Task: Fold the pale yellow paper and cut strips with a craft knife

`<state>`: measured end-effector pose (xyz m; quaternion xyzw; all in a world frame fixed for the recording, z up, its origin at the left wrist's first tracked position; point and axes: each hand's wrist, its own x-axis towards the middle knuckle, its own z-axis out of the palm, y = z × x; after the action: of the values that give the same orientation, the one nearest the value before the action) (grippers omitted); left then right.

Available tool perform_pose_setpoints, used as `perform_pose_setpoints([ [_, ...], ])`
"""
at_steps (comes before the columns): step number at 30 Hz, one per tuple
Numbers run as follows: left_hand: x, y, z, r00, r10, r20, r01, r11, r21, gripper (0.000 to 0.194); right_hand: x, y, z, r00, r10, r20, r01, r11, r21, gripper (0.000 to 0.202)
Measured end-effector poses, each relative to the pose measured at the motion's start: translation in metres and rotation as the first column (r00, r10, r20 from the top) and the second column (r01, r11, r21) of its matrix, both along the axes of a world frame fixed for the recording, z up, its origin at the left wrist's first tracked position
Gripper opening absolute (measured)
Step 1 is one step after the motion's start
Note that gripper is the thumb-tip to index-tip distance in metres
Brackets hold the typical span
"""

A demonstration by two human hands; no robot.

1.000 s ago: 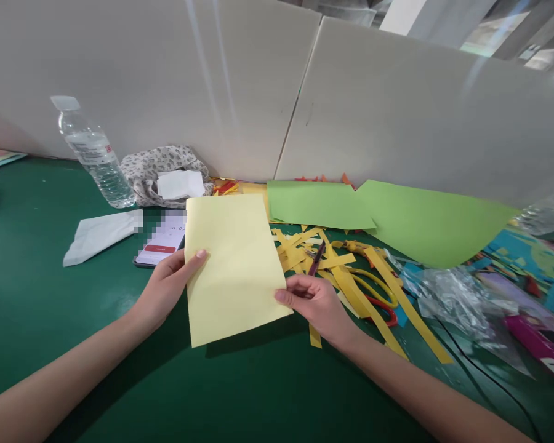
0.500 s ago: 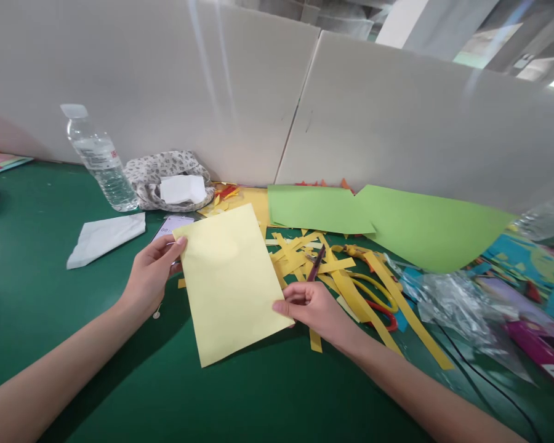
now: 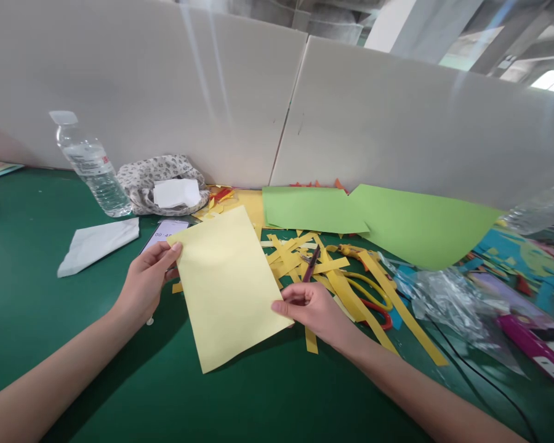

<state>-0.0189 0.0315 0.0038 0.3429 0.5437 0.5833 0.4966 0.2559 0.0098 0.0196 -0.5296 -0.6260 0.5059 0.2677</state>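
A sheet of pale yellow paper (image 3: pixel 231 295) is held tilted above the green table, between both my hands. My left hand (image 3: pixel 150 277) pinches its upper left corner, thumb on top. At the lower right corner my right hand (image 3: pixel 311 307) grips the sheet, thumb on its face and fingers behind. Just beyond my right hand lie yellow paper strips (image 3: pixel 335 264) in a tangle. A dark-bladed tool (image 3: pixel 311 263) and yellow-and-red scissor-like handles (image 3: pixel 373 289) lie among them. Behind my left hand a phone (image 3: pixel 168 229) showing digits is partly covered by the sheet.
Green paper sheets (image 3: pixel 397 215) lean against the grey partition (image 3: pixel 189 92). A water bottle (image 3: pixel 90 166), a spotted pouch (image 3: pixel 166 169) and a white tissue (image 3: pixel 99 246) stand or lie at left. To the right are crumpled clear plastic (image 3: pixel 452 301), a magenta device (image 3: pixel 533 347) and a black cable (image 3: pixel 484 378).
The view has shifted slightly, so the background sits a little further left. Both hands keep their hold on the yellow sheet, which has barely moved.
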Motion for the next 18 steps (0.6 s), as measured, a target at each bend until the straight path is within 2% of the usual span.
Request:
perform_pose_setpoints([
  [10,-0.003,0.001,-0.004,0.999,-0.052,-0.008,0.052,0.999,0.005,0.031,0.006,0.004,0.007,0.999,-0.047,0.004,0.047,0.996,0.072,0.021],
  [13,-0.001,0.001,-0.006,0.998,-0.061,-0.022,0.061,0.998,0.012,0.033,0.012,0.009,0.011,0.999,-0.051,-0.001,0.051,0.997,0.050,0.023],
  [18,0.002,0.001,-0.009,0.995,-0.077,-0.068,0.077,0.997,-0.005,0.034,0.021,0.010,0.004,1.000,-0.029,0.002,0.028,0.999,0.023,0.024],
])
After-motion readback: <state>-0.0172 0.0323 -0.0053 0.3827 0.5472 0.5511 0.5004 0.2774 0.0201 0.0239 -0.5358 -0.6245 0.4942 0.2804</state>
